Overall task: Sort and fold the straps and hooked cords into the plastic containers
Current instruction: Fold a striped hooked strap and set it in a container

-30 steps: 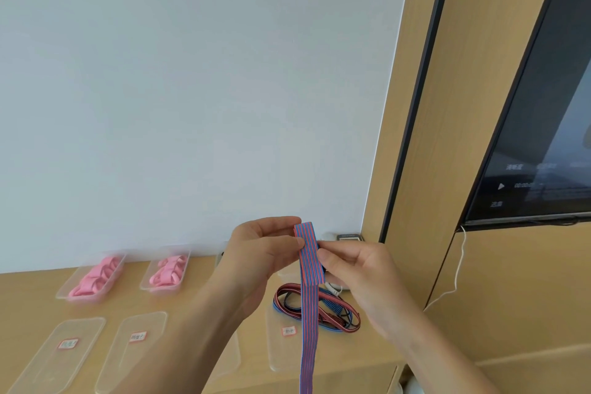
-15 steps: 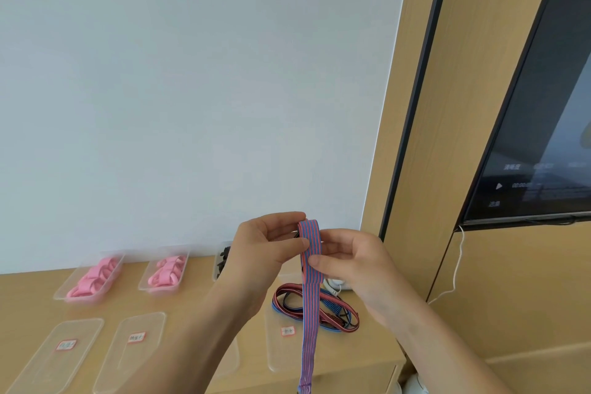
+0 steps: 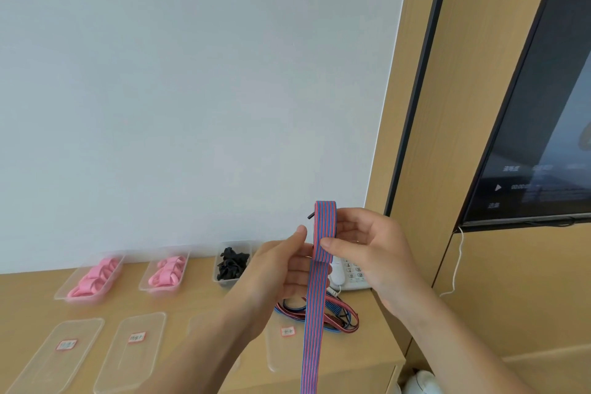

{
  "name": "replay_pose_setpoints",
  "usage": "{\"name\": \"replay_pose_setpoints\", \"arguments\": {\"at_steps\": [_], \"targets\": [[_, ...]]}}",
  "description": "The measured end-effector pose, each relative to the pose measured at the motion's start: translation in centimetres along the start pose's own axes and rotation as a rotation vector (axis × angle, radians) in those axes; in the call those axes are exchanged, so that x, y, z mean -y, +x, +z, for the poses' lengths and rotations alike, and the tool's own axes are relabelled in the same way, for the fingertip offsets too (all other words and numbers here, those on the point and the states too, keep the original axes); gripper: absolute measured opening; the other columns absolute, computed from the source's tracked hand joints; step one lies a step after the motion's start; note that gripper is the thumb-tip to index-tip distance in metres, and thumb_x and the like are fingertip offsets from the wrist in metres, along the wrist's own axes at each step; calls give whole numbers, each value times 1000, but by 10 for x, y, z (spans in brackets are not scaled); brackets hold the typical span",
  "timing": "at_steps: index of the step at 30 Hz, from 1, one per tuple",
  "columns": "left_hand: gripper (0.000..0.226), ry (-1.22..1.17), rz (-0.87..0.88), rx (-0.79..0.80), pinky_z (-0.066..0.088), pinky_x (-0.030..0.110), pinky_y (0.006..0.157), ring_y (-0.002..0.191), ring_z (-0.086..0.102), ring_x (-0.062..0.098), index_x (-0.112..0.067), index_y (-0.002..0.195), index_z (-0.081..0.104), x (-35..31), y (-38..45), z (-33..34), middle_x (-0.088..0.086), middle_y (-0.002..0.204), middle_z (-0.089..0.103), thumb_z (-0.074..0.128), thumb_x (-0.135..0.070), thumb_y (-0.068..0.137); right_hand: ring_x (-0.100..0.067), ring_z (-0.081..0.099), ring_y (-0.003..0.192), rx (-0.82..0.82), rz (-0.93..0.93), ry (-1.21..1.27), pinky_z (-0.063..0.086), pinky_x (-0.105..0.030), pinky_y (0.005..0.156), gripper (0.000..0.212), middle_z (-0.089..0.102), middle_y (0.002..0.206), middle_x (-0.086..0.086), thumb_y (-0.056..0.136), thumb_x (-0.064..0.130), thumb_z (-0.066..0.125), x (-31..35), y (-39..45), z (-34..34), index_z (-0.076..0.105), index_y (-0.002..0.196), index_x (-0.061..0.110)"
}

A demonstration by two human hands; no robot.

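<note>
In the head view, the right hand [image 3: 367,249] holds the folded top of a red and blue striped strap [image 3: 323,233] in front of the white wall [image 3: 192,89]; its thumb and fingers are curled around the fold and pinch it. A small black hook tip [image 3: 311,216] sticks out on the left of the fold. The left hand [image 3: 281,272] is just beside the strap, with the fingers rather straight and the thumb close to the strap edge; I cannot tell if it really grips it. The long end of the strap hangs down past the wooden table [image 3: 198,304]. On the table, under the hands, lies a pile of striped cords [image 3: 335,318]. Further left stand two plastic containers with pink straps [image 3: 96,278] [image 3: 168,273] and one with black straps [image 3: 232,264]. Near the front edge lie clear lids with labels [image 3: 64,349]. A white telephone [image 3: 350,275] stands behind the right hand.
</note>
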State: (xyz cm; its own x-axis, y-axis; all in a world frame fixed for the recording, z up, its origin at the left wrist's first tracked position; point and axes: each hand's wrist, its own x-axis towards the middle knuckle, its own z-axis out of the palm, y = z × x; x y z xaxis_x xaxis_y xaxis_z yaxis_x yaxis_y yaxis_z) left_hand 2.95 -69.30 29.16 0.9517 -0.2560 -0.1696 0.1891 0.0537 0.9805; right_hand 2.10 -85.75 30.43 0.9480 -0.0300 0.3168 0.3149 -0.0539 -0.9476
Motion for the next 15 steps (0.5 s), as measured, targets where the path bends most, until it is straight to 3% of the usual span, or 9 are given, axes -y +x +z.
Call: {"name": "replay_pose_setpoints", "arguments": {"at_steps": [3,8,11,15], "targets": [[57,-6,-16,20,61,40,78,88,77,34,-3,102,77,-3,-1,-2,22,98,78,49,-51,102,-24,74,87,-20,-89,-77,60,-37,80,34,78,93,-2,77,-6,80,-2,-5,4,77,98,21],[53,-109,-55,53,61,38,75,85,74,34,-1,103,78,-10,-1,-8,23,96,75,56,-49,97,-15,72,94,-61,-282,-228,55,-22,83,38,76,95,12,76,0,83,-6,-17,7,75,101,28],[51,-139,-48,78,60,42,85,85,72,32,3,109,76,-11,-2,-9,23,100,73,62,-43,92,-15,72,94,-92,-382,-303,56,-25,84,33,76,97,12,75,4,84,-13,-25,9,75,102,21],[48,-262,-82,92,59,43,90,93,70,34,9,118,70,-9,-4,-12,30,116,71,66,-31,92,-9,72,89,-144,-472,-370,55,-20,80,36,74,94,17,70,-5,85,-22,-31,10,76,96,19]]}}
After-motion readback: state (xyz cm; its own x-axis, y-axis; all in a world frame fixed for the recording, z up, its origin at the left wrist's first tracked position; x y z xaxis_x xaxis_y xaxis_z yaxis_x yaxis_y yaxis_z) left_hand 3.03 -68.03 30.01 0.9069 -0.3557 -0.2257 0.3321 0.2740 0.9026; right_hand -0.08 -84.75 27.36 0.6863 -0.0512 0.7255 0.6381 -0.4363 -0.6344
